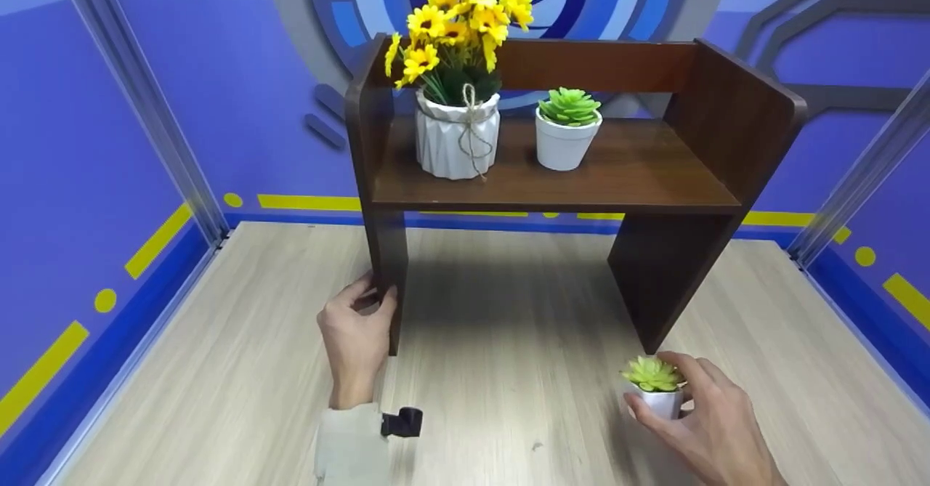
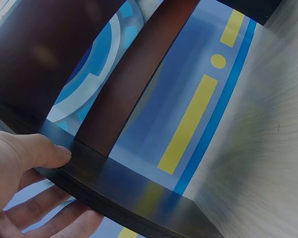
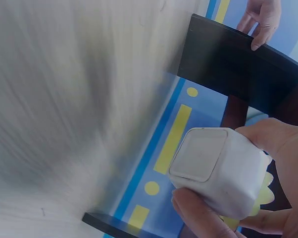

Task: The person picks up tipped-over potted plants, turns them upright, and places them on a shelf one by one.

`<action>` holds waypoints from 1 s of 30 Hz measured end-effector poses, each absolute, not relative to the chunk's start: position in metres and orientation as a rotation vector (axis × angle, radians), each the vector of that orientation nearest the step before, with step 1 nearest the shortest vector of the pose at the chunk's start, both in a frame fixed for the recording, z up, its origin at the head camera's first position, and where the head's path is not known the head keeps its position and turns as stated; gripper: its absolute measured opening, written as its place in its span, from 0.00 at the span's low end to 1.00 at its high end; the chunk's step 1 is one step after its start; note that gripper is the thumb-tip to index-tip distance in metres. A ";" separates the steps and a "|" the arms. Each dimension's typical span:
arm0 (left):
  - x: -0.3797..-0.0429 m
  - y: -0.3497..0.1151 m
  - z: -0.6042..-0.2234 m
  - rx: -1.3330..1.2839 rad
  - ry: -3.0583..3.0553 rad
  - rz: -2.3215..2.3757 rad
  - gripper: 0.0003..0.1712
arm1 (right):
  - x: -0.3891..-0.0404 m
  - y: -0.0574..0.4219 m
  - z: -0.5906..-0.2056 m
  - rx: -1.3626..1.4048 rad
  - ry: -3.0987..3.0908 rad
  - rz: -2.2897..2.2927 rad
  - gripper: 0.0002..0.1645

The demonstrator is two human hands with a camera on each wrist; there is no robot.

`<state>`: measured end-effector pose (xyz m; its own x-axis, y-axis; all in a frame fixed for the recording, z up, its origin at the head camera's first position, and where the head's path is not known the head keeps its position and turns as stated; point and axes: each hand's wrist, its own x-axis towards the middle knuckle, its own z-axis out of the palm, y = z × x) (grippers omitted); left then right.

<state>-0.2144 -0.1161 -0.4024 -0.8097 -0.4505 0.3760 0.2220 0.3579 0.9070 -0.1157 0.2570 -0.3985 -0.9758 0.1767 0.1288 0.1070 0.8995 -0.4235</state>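
Observation:
A dark brown wooden shelf (image 1: 559, 199) stands on the table. My left hand (image 1: 356, 330) grips the front edge of its left side panel, thumb on the inner face and fingers on the outer, as the left wrist view shows too. My right hand (image 1: 716, 413) holds a small potted succulent (image 1: 654, 375) by its white square pot (image 3: 213, 163), near the foot of the right side panel. The pot's flat underside faces the right wrist camera, so it is off the table. On the shelf board are a potted yellow flower plant (image 1: 458, 134) and a green succulent in a round white pot (image 1: 565, 141).
The light wood table (image 1: 501, 399) runs under the shelf and both hands. Behind it is a blue patterned wall (image 1: 240, 108), with metal corner posts at left and right. A black clip (image 1: 403, 422) sits by the left sleeve (image 1: 352, 442).

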 end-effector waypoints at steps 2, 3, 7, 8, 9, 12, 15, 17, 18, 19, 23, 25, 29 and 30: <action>-0.214 -0.116 -0.403 0.198 -2.036 -1.492 0.18 | -0.115 0.257 -0.395 -0.184 -2.857 0.627 0.48; -0.214 -0.116 -0.403 0.197 -2.034 -1.492 0.18 | -0.115 0.257 -0.393 -0.167 -2.836 0.625 0.47; -0.215 -0.116 -0.403 0.192 -2.028 -1.493 0.17 | -0.115 0.258 -0.388 -0.054 -2.675 0.614 0.39; -0.215 -0.116 -0.403 0.192 -2.027 -1.493 0.17 | -0.115 0.258 -0.387 -0.025 -2.633 0.613 0.38; -0.215 -0.116 -0.403 0.193 -2.029 -1.492 0.17 | -0.115 0.258 -0.386 0.003 -2.592 0.613 0.36; -0.215 -0.116 -0.404 0.197 -2.028 -1.491 0.17 | -0.115 0.259 -0.384 0.061 -2.509 0.609 0.34; -0.215 -0.116 -0.404 0.204 -2.031 -1.496 0.18 | -0.116 0.259 -0.380 0.080 -2.481 0.629 0.33; -0.215 -0.117 -0.404 0.207 -2.033 -1.500 0.18 | -0.116 0.258 -0.377 0.080 -2.481 0.630 0.34; -0.215 -0.116 -0.404 0.209 -2.033 -1.501 0.18 | -0.116 0.257 -0.376 0.080 -2.480 0.634 0.34; -0.215 -0.117 -0.404 0.205 -2.032 -1.507 0.18 | -0.116 0.257 -0.375 0.079 -2.480 0.637 0.34; -0.215 -0.116 -0.403 0.185 -2.023 -1.514 0.17 | -0.116 0.256 -0.369 0.059 -2.505 0.636 0.35; -0.214 -0.116 -0.402 0.176 -2.020 -1.523 0.17 | -0.117 0.256 -0.367 0.044 -2.524 0.644 0.36; -0.214 -0.116 -0.402 0.175 -2.023 -1.523 0.18 | -0.118 0.256 -0.362 0.022 -2.551 0.658 0.39; -0.213 -0.116 -0.403 0.178 -2.025 -1.521 0.18 | -0.118 0.257 -0.361 0.024 -2.544 0.658 0.39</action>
